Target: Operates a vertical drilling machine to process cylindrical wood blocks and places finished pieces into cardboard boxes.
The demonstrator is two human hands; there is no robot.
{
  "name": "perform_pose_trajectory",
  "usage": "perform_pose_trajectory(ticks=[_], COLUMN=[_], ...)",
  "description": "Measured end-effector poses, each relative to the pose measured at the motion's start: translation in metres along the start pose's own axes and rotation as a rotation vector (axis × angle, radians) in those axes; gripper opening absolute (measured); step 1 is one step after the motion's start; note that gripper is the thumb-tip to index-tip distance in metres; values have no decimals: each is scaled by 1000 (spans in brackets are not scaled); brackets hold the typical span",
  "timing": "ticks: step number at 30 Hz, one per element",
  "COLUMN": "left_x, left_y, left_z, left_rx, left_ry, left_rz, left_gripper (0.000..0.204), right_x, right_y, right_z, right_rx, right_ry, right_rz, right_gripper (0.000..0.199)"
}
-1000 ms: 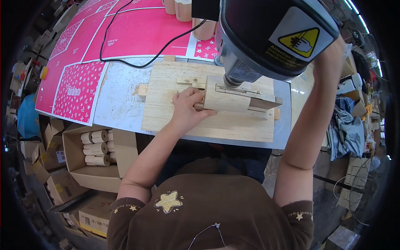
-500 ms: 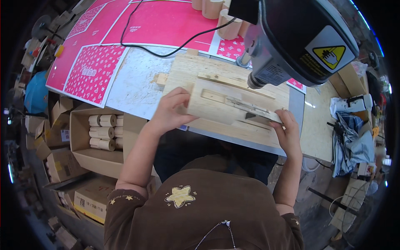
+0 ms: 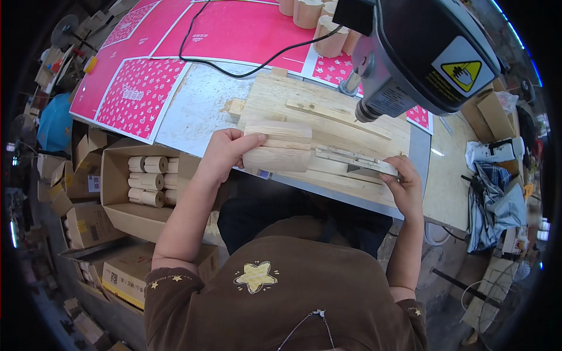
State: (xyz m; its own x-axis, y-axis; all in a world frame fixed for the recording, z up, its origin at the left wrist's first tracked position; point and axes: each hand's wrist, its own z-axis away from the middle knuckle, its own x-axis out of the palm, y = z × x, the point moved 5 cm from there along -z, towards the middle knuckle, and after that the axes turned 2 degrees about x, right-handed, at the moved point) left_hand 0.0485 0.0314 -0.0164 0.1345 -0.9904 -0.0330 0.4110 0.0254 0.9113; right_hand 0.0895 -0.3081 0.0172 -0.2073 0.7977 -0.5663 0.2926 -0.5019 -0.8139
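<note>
My left hand (image 3: pixel 225 151) grips a pale wooden cylinder (image 3: pixel 281 159) by its left end, with the thumb on top; lengthwise seams or grooves run along it. In my right hand (image 3: pixel 404 178), thumb and fingers pinch the right end of a long, thin, light-coloured strip (image 3: pixel 351 157), whose material I cannot make out. The strip's left end lies close to the cylinder's right end. Both are held over a wooden board (image 3: pixel 275 96) that bears raised wooden rails (image 3: pixel 333 117). Above the board hangs a drill press head (image 3: pixel 433 58), its chuck (image 3: pixel 366 111) pointing down.
More wooden cylinders (image 3: pixel 331 38) stand on the pink printed sheet (image 3: pixel 246 32) at the back, where a black cable (image 3: pixel 257 70) curves across. A cardboard box (image 3: pixel 132 216) of several cylinders sits at lower left. Fabric (image 3: pixel 497 193) and an open carton (image 3: pixel 489 114) lie to the right.
My left hand has drawn the cylinder left, away from the strip, and rolled it so its long slot no longer shows. My right hand keeps its pinch on the strip.
</note>
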Motion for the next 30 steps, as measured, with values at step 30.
perform_pose_trajectory(ticks=[30], left_x=[75], left_y=[-6], left_z=[-44], left_rx=[906], left_ry=[56], left_rz=[-697], left_gripper=[52], right_x=[-17], right_y=[-2], right_z=[-39], right_rx=[-1], right_ry=[200], right_rz=[-95], right_gripper=[42])
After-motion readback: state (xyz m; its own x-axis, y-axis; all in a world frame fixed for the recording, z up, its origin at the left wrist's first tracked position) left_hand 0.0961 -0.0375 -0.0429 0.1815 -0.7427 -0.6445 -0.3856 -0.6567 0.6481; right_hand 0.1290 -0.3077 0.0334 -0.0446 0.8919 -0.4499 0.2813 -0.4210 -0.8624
